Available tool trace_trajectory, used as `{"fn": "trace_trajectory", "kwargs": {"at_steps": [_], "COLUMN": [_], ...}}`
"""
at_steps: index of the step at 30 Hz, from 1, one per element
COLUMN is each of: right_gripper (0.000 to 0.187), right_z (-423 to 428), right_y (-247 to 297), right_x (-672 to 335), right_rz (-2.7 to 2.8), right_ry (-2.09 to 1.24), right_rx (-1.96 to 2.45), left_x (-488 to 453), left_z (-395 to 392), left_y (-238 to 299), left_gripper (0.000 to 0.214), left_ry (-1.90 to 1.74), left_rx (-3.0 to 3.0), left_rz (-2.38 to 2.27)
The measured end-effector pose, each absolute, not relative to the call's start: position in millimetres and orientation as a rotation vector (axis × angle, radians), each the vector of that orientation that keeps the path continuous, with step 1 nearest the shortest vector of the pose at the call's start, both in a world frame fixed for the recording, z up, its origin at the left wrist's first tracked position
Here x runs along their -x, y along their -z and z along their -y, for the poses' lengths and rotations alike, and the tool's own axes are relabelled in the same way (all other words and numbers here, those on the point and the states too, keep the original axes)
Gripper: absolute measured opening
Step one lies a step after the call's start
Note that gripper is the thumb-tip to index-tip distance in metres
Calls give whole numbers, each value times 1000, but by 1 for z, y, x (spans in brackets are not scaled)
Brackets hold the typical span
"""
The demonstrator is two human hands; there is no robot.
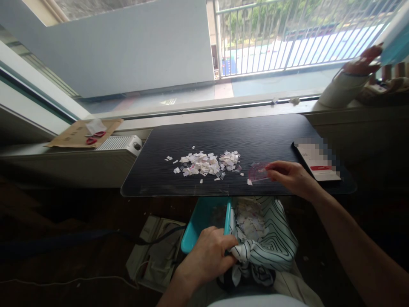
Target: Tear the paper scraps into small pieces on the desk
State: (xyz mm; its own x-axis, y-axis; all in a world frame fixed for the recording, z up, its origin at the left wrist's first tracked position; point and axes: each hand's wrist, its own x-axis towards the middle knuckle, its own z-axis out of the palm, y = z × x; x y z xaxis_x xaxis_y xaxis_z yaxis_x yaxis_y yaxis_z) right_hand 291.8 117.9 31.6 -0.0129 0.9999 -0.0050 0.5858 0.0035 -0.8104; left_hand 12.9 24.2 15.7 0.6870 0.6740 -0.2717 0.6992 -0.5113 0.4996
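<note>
My right hand (289, 175) pinches a clear protractor (257, 172) with pinkish markings, low over the right part of the black table (265, 132). Left of it lies a loose pile of small white paper pieces (204, 163), with one piece by the protractor's lower corner. Below the table edge, my left hand (214, 249) is closed round the near rim of a turquoise bin (191, 238) and the knotted edge of a striped cloth (281, 245). The cloth forms a pouch filled with more paper pieces (252, 219). Some of the left fingertips are hidden.
At the table's right lies a phone-like flat item (319, 166), partly pixelated. On the left ledge are a brown envelope (73, 134), red-handled scissors (96, 137) and a white slotted box (119, 144). A white container (340, 87) stands on the right sill. A strap (96, 236) crosses below.
</note>
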Motion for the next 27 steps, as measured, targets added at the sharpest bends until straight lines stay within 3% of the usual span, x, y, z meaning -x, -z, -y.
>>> {"fn": "trace_trajectory", "kwargs": {"at_steps": [27], "right_gripper": [20], "right_z": [-113], "right_y": [-31], "right_x": [-301], "right_rz": [1721], "right_ry": [-1115], "right_rx": [1671], "left_x": [-13], "left_z": [-25], "left_y": [-15], "left_gripper": [4], "left_ry": [40], "left_rx": [-2325], "left_rz": [-1051]}}
